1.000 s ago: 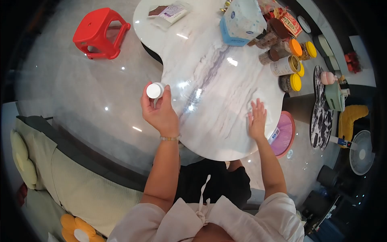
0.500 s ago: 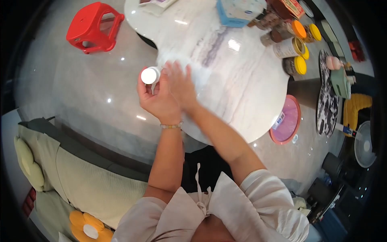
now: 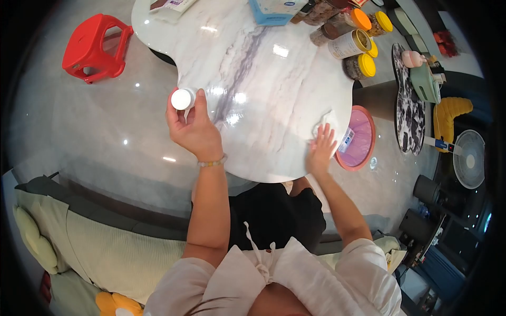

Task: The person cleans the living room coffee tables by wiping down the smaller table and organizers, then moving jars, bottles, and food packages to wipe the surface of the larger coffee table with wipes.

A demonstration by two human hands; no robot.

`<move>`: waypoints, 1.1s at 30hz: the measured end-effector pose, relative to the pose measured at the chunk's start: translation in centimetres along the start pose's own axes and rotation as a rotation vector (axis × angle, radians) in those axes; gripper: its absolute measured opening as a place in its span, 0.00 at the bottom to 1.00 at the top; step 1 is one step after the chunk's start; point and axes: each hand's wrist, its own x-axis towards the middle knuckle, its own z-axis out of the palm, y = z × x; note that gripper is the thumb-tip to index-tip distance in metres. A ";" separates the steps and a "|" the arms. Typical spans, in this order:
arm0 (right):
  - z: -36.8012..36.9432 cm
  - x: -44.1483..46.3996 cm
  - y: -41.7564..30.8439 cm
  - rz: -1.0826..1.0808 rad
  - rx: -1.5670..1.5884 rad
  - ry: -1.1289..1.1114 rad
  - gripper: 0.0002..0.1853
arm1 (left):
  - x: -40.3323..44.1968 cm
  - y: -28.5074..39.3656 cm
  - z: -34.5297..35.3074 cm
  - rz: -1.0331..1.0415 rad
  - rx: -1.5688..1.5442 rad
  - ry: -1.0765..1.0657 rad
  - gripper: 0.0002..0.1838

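A small bottle with a white cap (image 3: 182,99) is held upright in my left hand (image 3: 196,131), its fingers and thumb wrapped around the sides at the left edge of the marbled table (image 3: 253,116). My right hand (image 3: 320,152) lies on the table near its right edge, fingers spread and stretched out. Beneath and just beyond its fingertips is a crumpled white tissue or wipe (image 3: 328,121), flat against the tabletop. The bottle's lower part is mostly hidden by my left hand.
Several jars with yellow and orange lids (image 3: 360,66) stand at the back right. A blue tissue box (image 3: 271,11) is at the back. Right of the table is a pink-lined bin (image 3: 361,139). A red stool (image 3: 97,47) stands on the floor at left.
My right hand has swept right across the tabletop with the white tissue or wipe, from beside my left hand to the right edge. My left hand keeps hold of the bottle. The view has shifted.
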 end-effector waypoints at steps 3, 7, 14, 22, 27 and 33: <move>2.4 -0.6 -10.3 -0.126 -0.036 -0.149 0.34 | 0.2 -0.1 0.4 0.014 -0.006 -0.002 0.22; 3.0 2.4 -23.3 -0.330 0.331 -0.132 0.31 | -0.4 -0.2 0.8 -0.019 -0.006 -0.019 0.21; 3.5 9.6 -20.0 -0.179 0.236 0.067 0.26 | 0.4 -0.4 0.3 0.059 0.072 0.018 0.20; 1.2 9.4 3.0 0.609 -0.036 0.176 0.29 | 1.4 0.4 -0.7 0.041 0.034 0.000 0.21; 1.8 18.0 -4.1 0.405 -0.005 0.189 0.35 | 2.8 0.1 -2.0 0.005 0.006 0.006 0.21; 4.9 25.8 -20.4 -0.315 0.237 0.203 0.39 | 3.3 -0.3 -2.1 0.058 0.057 0.030 0.21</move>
